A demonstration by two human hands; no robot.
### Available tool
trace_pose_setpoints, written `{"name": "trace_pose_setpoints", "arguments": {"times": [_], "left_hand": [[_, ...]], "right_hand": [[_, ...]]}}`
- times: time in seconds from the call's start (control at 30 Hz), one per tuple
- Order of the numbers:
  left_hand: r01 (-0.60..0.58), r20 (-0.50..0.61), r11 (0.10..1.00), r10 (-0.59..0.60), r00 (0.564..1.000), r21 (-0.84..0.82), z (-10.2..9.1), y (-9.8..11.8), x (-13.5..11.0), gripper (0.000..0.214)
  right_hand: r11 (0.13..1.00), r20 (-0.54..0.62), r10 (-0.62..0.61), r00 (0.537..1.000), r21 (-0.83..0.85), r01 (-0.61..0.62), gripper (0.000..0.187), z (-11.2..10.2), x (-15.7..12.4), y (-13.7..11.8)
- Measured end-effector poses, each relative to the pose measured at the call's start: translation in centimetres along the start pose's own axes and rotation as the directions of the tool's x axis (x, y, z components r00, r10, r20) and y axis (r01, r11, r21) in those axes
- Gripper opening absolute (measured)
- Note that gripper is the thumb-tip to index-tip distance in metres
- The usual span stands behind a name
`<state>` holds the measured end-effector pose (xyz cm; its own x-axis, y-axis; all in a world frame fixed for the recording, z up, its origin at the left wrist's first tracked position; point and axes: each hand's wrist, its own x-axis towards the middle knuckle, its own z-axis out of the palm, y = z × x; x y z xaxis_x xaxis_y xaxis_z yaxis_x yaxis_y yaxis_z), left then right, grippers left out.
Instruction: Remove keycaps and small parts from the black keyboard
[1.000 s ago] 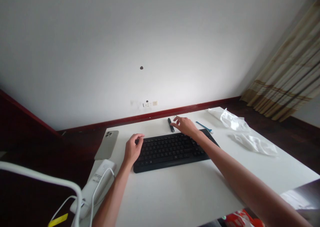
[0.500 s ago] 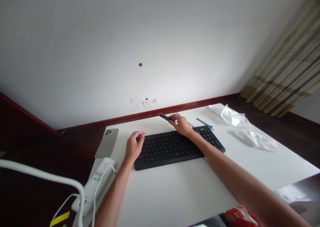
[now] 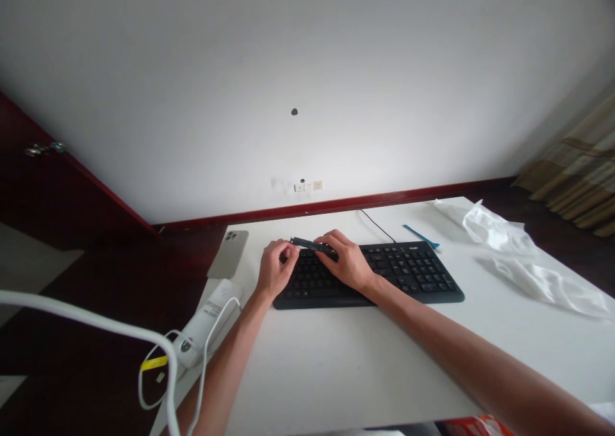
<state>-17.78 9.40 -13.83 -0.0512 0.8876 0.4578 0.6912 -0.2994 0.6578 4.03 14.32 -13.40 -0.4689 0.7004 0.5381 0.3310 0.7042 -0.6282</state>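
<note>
My right hand is closed around the thick end of a slim black pen-shaped tool, held slanting over the keyboard. The tool's far end points left, with a small light mark at its tip. My left hand has its thumb and fingers pinched together at that tip; the exact contact is partly hidden. Beneath both hands lies a black keyboard, its upper left part covered by them. A thin blue brush-like stick rests behind the keyboard's right end.
A phone lies face down at the white table's left edge. Nearer me is a white power strip with white cables. Crumpled clear plastic bags lie on the right. A black cable runs behind the keyboard.
My right hand has brought the tool left and lower over the keyboard. My left hand's fingers have closed at its tip. The camera has turned slightly left.
</note>
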Motion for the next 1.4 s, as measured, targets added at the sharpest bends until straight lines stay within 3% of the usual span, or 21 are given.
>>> {"name": "trace_pose_setpoints", "arguments": {"times": [0.2, 0.43, 0.63, 0.83, 1.0, 1.23, 1.4], "left_hand": [[0.07, 0.02, 0.994, -0.068, 0.997, -0.086, 0.4, 0.8, -0.2, 0.034], [0.096, 0.045, 0.975, -0.089, 0.995, -0.201, 0.7, 1.4, -0.5, 0.032], [0.013, 0.079, 0.997, -0.007, 0.997, -0.079, 0.8, 1.4, -0.5, 0.03], [0.009, 0.079, 0.996, -0.002, 0.997, -0.088, 0.9, 1.7, -0.6, 0.028], [0.029, 0.097, 0.996, -0.021, 0.995, -0.087, 1.1, 1.7, -0.7, 0.027], [0.001, 0.285, 0.999, 0.013, 0.958, -0.048, 1.2, 1.3, -0.9, 0.028], [-0.068, 0.292, 0.997, 0.058, 0.955, 0.024, 1.1, 1.5, -1.0, 0.028]], "right_hand": [[0.992, 0.042, 0.032, 0.999, 0.121, -0.037, 0.02, 0.6, -0.2, -0.1], [0.972, 0.186, 0.106, 0.977, 0.185, -0.141, 0.03, 0.3, 0.0, 0.2], [0.922, 0.177, 0.135, 0.975, 0.338, -0.188, 0.035, 0.6, 0.1, 1.0], [0.863, 0.163, 0.168, 0.972, 0.453, -0.224, 0.039, 1.0, 0.0, 2.2], [0.881, 0.153, 0.188, 0.97, 0.41, -0.236, 0.038, 1.0, 0.2, 2.5], [0.814, 0.237, 0.2, 0.951, 0.499, -0.296, 0.041, 1.0, 0.2, 2.3], [0.73, 0.296, 0.218, 0.93, 0.583, -0.357, 0.045, 1.2, 0.2, 2.6]]}}
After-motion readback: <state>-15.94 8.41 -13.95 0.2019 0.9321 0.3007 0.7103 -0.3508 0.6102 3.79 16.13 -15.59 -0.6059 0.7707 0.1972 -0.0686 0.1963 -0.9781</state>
